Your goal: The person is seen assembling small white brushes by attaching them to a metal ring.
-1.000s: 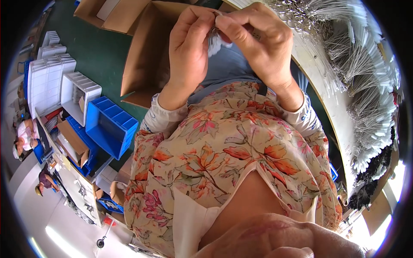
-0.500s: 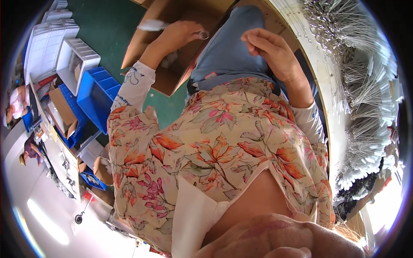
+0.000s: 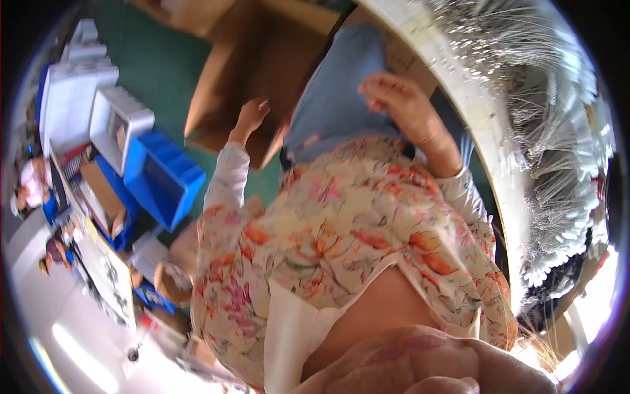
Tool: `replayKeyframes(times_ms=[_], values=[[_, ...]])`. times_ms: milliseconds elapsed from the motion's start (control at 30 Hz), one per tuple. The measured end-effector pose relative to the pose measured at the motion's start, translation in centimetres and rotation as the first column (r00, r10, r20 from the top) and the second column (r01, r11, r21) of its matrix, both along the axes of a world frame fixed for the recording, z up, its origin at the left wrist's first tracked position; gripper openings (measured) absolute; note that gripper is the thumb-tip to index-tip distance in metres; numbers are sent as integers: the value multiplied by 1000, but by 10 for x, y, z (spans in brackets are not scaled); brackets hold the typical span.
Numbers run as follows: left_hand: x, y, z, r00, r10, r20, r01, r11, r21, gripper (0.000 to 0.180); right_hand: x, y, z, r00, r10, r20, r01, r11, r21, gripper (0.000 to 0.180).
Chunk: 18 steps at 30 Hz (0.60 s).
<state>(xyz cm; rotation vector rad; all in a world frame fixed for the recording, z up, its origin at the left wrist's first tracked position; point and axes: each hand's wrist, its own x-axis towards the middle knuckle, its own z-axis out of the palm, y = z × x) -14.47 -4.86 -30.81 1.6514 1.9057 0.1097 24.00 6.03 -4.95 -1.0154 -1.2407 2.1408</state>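
My left hand (image 3: 252, 115) reaches over the open cardboard box (image 3: 226, 72), its fingers smeared by motion. Whether anything is in them I cannot tell. Above my lap, close to the blue trouser leg (image 3: 341, 85), my right hand (image 3: 403, 108) hovers with its fingers curled in, and I see nothing in it. To its right, a large pile of wire-handled brushes (image 3: 558, 157) with white bristle ends lies on the pale tabletop (image 3: 489, 125).
A blue crate (image 3: 164, 177) and white plastic bins (image 3: 118, 125) stand to the left on the green floor (image 3: 154, 52). Another cardboard box (image 3: 187, 16) sits at the far edge. Two people (image 3: 31, 187) are at work in the left background.
My left hand has moved down and left over the box; the white-bristled brush it held no longer shows. My right hand has shifted slightly lower and left. The whole view has tilted.
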Motion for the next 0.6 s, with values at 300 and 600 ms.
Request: replayKeyframes(times_ms=[300, 600], values=[[113, 208, 302, 886, -194, 421, -174, 703, 689, 19, 20, 4, -5, 980, -64, -189, 56, 997, -46, 19], [288, 294, 346, 709, -694, 127, 413, 554, 723, 17, 58, -8, 9, 949, -259, -183, 246, 965, -88, 19]])
